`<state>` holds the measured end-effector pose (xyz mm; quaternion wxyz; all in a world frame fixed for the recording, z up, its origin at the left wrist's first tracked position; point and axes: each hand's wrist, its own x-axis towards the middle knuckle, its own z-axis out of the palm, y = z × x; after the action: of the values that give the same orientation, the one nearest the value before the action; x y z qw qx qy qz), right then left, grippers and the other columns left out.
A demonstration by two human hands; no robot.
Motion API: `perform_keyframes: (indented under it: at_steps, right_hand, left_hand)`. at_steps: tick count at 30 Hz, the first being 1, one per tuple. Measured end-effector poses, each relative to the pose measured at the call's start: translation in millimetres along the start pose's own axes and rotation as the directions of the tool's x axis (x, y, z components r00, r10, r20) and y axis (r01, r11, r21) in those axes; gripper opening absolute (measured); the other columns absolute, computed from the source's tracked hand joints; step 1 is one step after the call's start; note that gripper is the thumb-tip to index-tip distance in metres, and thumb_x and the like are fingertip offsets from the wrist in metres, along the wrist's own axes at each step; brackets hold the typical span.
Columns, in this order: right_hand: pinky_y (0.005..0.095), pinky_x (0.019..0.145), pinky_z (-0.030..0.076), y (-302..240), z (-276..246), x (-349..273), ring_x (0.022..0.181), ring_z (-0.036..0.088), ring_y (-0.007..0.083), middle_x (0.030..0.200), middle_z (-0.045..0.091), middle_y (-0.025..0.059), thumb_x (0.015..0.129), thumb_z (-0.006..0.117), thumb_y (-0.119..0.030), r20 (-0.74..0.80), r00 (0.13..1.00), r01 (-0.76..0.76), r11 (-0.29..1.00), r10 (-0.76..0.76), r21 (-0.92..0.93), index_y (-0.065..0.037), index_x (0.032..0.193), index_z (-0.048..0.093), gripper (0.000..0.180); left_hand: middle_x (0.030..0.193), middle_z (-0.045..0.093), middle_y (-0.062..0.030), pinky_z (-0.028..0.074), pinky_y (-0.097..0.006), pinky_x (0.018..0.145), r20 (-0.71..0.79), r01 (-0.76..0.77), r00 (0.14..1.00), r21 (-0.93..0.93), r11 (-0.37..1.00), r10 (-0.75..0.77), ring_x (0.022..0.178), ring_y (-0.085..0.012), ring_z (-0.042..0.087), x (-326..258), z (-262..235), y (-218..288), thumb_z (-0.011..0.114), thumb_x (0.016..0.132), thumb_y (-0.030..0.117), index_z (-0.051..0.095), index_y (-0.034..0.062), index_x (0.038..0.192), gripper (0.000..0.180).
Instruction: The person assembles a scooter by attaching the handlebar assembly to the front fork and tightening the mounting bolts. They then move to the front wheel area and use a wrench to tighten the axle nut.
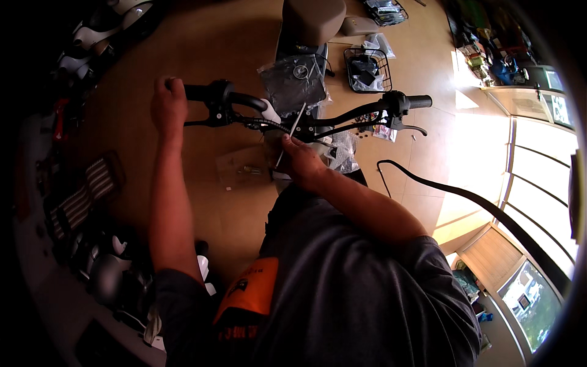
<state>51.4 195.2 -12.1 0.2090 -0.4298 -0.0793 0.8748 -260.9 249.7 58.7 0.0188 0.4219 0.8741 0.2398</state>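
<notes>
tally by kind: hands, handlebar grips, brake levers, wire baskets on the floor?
Bare hands: 2, left hand, right hand
Black rubber handlebar grips: 2
Black metal brake levers: 2
Black wire baskets: 2
Total: 8

Strong daylight pours in from the windows [538, 183] at the right, blowing out the panes and throwing a glaring white patch across the tan floor [477, 134] beside them. The left side falls off into deep shadow, and the person's torso and forearms read dark against the lit floor. Heavy fisheye bending curves the window frames, and a black vignette rings the corners. The centre is fairly sharp; detail near the rim turns soft and murky
</notes>
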Motion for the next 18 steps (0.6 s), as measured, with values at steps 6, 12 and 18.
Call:
perform_keyframes:
  at_steps: [6,12,18]
  right_hand:
    - [0.0337,0.063,0.047,-9,-76,7,0.067,0.055,0.0157,0.073,0.056,0.0029,0.108,0.044,-0.045,-0.285,0.946,-0.019,0.851,-0.155,-0.524,-0.004,0.094,0.061,0.047]
    - [0.0425,0.066,0.051,-24,-103,1,0.075,0.063,0.0264,0.075,0.060,0.0115,0.105,0.047,-0.035,-0.219,0.949,-0.012,0.670,-0.225,-0.742,0.000,0.099,0.060,0.038]
    - [0.0510,0.074,0.053,-28,-140,16,0.088,0.066,0.0442,0.098,0.068,0.0244,0.099,0.048,-0.012,0.237,0.891,0.247,-0.024,-0.388,-0.969,0.002,0.118,0.054,0.025]
  left_hand:
    - [0.108,0.073,-0.0178,0.053,-0.049,0.086,-0.022,-0.023,1.000,0.000,1.000,0.023,0.103,-0.0414,0.068,-2,-1,2,0.046,0.097,0.042,0.063,0.0110,0.118,0.041]
    - [0.108,0.073,-0.0188,0.053,-0.050,0.086,-0.028,-0.005,1.000,-0.002,1.000,0.005,0.103,-0.0422,0.068,-4,-2,2,0.046,0.097,0.041,0.062,0.0098,0.118,0.040]
    - [0.109,0.072,-0.0197,0.053,-0.049,0.087,0.001,0.000,1.000,-0.005,1.000,0.000,0.103,-0.0423,0.068,-3,-5,7,0.046,0.097,0.041,0.062,0.0081,0.118,0.042]
